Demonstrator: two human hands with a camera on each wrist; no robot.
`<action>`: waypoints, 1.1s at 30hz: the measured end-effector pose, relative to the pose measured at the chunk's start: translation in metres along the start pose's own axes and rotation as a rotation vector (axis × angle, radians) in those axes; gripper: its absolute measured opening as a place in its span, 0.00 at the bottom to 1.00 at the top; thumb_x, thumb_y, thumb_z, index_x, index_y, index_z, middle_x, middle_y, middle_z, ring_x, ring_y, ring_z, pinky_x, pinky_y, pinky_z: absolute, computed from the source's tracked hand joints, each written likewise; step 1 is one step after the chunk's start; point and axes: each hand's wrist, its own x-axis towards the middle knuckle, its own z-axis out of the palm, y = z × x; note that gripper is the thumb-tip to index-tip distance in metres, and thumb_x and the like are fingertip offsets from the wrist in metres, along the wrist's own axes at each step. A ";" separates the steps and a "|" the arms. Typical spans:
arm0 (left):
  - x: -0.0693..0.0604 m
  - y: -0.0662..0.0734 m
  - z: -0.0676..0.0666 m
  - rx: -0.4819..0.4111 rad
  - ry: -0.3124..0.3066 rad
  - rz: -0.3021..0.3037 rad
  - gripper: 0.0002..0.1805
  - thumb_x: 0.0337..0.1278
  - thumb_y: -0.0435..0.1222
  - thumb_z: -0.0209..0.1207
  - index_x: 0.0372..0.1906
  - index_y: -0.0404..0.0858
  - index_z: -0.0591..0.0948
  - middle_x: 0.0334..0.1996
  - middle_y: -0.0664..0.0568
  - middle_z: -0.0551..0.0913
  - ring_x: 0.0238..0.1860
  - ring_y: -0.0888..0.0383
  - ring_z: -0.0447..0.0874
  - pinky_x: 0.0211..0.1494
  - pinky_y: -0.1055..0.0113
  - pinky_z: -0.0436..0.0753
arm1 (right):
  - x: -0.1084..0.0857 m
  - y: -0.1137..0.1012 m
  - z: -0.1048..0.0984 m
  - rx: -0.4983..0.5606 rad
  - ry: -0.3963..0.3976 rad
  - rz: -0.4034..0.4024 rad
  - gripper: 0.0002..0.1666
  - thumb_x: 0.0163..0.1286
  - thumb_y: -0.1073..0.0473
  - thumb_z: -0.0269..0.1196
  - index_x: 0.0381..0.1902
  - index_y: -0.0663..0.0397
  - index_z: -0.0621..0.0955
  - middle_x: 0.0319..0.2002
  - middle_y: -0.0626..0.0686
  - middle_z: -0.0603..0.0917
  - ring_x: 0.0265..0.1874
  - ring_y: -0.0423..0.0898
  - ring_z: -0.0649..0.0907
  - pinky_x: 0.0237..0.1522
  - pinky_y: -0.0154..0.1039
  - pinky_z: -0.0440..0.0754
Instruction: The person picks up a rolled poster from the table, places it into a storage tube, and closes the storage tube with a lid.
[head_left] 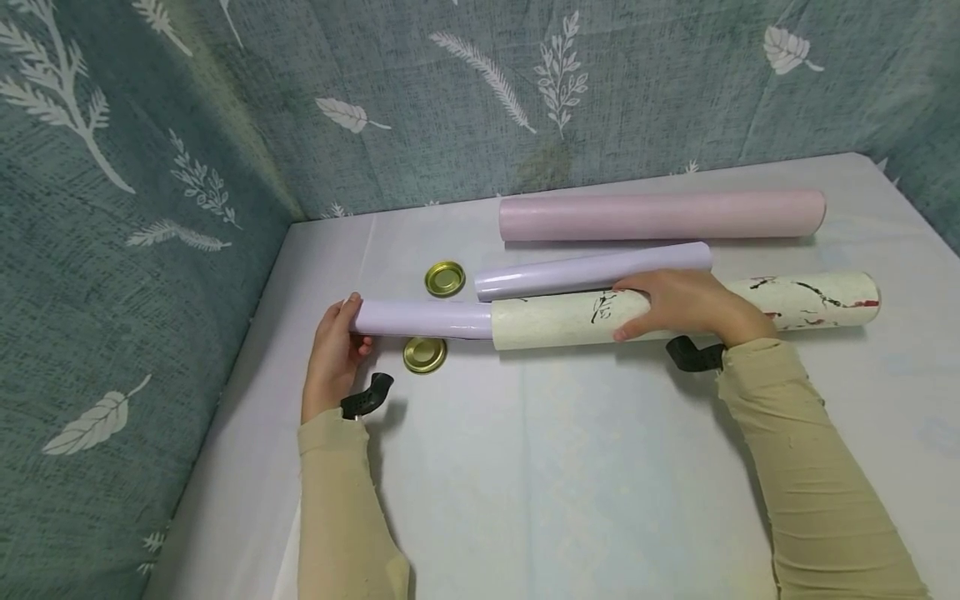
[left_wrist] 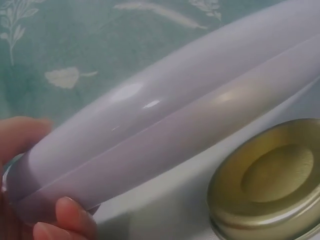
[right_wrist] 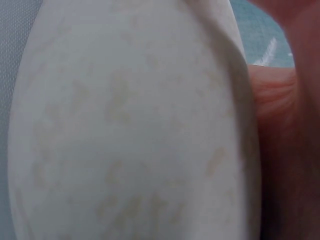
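A shiny lavender roll [head_left: 423, 319] lies level, its right part inside the left end of a cream tube [head_left: 555, 322] with dark and red brush marks. My left hand [head_left: 333, 354] holds the roll's far left end, thumb on one side and fingers curled on the other; the left wrist view shows the roll's [left_wrist: 150, 120] lengthwise seam. Over the middle of the cream tube, my right hand [head_left: 678, 304] grips it with thumb and fingers spread around it. The right wrist view is filled by the tube's surface [right_wrist: 130, 120], with the fingertips hidden.
A second lavender roll [head_left: 592, 271] lies just behind the cream tube, and a thicker pink roll [head_left: 660, 216] lies farther back. Two gold lids stand on the white table [head_left: 525, 500], one behind the held roll [head_left: 445, 278] and one in front [head_left: 424, 354]. A patterned cloth hangs behind.
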 end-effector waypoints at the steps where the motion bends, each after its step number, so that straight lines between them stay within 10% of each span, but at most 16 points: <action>1: 0.000 0.000 0.000 -0.015 -0.007 0.004 0.32 0.49 0.56 0.57 0.55 0.43 0.64 0.46 0.48 0.66 0.23 0.62 0.66 0.19 0.75 0.66 | 0.000 0.000 0.000 -0.003 0.002 0.000 0.52 0.39 0.23 0.60 0.60 0.43 0.70 0.58 0.50 0.71 0.57 0.54 0.68 0.51 0.56 0.65; 33: 0.002 -0.002 0.001 0.152 -0.073 0.002 0.30 0.52 0.58 0.52 0.52 0.42 0.65 0.46 0.46 0.67 0.22 0.62 0.65 0.19 0.75 0.65 | 0.000 0.001 0.000 -0.008 0.007 0.003 0.52 0.39 0.23 0.60 0.60 0.44 0.70 0.58 0.50 0.71 0.57 0.53 0.69 0.51 0.55 0.65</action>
